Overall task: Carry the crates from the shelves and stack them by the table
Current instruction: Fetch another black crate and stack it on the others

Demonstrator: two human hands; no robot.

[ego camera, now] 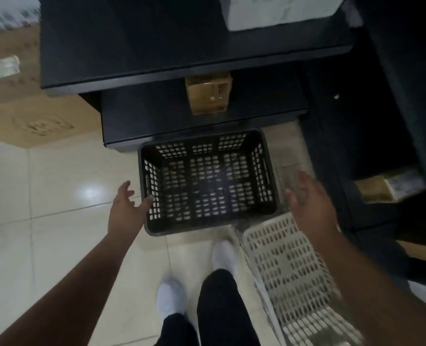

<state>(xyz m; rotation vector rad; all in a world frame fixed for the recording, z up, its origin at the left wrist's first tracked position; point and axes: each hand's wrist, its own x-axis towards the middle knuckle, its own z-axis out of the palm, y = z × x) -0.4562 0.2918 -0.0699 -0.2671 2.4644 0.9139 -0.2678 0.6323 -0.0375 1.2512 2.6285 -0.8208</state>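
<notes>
An empty black perforated crate (pixel 208 182) stands on the tiled floor just in front of the dark shelves (pixel 197 58). A white perforated crate (pixel 292 270) lies on the floor at its near right corner, reaching toward the bottom edge of the view. My left hand (pixel 127 208) is open at the black crate's left wall, its thumb at the rim. My right hand (pixel 309 203) is open and blurred beside the crate's right wall, above the white crate's far end. Neither hand holds anything.
A small cardboard box (pixel 208 94) sits on the lower shelf. Large flat cardboard (pixel 39 118) lies on the floor to the left. More dark furniture (pixel 381 146) with a cardboard box (pixel 386 187) stands at right. My feet in white socks (pixel 169 299) are below the crates.
</notes>
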